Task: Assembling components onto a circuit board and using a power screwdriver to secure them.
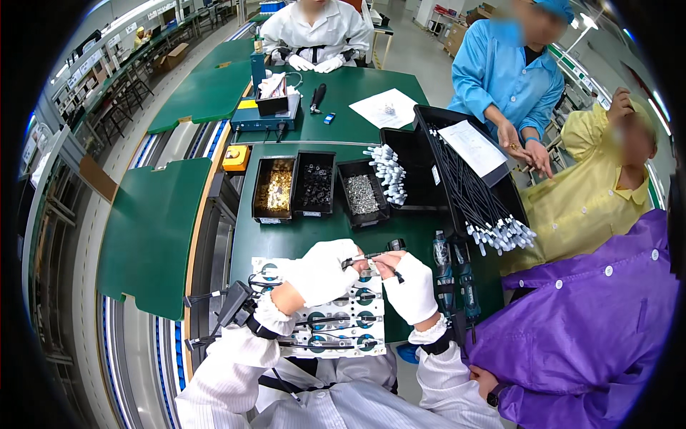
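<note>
My left hand (325,272), in a white glove with bare fingertips, pinches one end of a thin dark cable-like piece (373,255). My right hand (411,292), gloved the same way, has its fingertips closed on the other end. The piece is held roughly level, and its exact kind is too small to make out. Below both hands lies a white plate (336,351) with teal round parts and black cables fixed across it in rows. My left hand and wrist cover part of the plate.
Beyond my hands stand black bins of brass parts (274,187), black parts (317,182) and silver parts (362,193). A large black bin (516,204) holds white-tipped black cables. Power screwdrivers (443,268) lie at right. Co-workers stand close on the right; another sits opposite.
</note>
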Tool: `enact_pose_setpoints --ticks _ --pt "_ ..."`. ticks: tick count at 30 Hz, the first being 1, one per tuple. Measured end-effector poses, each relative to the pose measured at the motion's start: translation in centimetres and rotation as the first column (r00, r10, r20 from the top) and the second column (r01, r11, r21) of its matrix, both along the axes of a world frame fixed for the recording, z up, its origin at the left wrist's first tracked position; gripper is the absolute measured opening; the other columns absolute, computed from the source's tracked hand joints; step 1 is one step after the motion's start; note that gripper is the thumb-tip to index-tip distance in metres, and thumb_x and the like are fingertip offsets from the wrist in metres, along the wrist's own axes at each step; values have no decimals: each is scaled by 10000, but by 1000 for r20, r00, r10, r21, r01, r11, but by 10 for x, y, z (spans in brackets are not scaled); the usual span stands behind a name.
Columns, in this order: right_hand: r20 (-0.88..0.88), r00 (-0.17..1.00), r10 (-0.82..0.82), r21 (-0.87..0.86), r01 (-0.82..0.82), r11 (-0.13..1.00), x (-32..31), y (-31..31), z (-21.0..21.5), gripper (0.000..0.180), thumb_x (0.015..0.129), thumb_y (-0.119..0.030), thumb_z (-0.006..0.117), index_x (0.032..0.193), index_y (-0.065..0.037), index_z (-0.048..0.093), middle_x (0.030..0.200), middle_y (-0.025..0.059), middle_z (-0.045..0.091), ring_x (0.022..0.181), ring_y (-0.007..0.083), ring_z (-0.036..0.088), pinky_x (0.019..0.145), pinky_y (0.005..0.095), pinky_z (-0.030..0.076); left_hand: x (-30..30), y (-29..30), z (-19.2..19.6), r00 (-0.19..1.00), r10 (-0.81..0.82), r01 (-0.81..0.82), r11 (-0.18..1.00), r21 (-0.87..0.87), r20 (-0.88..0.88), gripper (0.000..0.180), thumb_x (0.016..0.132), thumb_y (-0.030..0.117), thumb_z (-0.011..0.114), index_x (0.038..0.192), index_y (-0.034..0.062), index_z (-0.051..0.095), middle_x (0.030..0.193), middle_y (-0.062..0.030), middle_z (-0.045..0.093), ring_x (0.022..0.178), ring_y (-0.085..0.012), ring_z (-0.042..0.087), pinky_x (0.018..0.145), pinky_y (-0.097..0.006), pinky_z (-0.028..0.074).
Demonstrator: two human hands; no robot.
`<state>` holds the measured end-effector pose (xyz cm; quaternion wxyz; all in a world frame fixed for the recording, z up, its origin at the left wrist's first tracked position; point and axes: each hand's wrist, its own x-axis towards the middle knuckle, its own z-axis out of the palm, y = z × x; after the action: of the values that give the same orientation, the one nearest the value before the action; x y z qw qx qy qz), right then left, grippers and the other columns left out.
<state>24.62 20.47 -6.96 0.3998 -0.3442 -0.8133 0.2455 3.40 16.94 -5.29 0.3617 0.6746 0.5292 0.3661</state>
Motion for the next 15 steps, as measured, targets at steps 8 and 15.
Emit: enact_pose_setpoints --ticks 8,15 --pt "-213 973 -85 -372 -1 928 6 3 -17 166 868 -51 775 1030 -17 778 922 137 764 811 263 741 734 315 564 7 -3 7 959 124 -81 982 171 -254 173 955 207 688 991 46 738 899 -120 674 821 -303 674 750 -365 536" --pt "-137 990 -16 44 22 999 1 -5 4 173 831 64 737 973 -30 768 965 124 772 868 274 747 783 325 599 1 -4 -1 898 135 -17 962 273 -419 86 900 116 682 952 73 737 895 -113 639 824 -338 664 737 -411 539"
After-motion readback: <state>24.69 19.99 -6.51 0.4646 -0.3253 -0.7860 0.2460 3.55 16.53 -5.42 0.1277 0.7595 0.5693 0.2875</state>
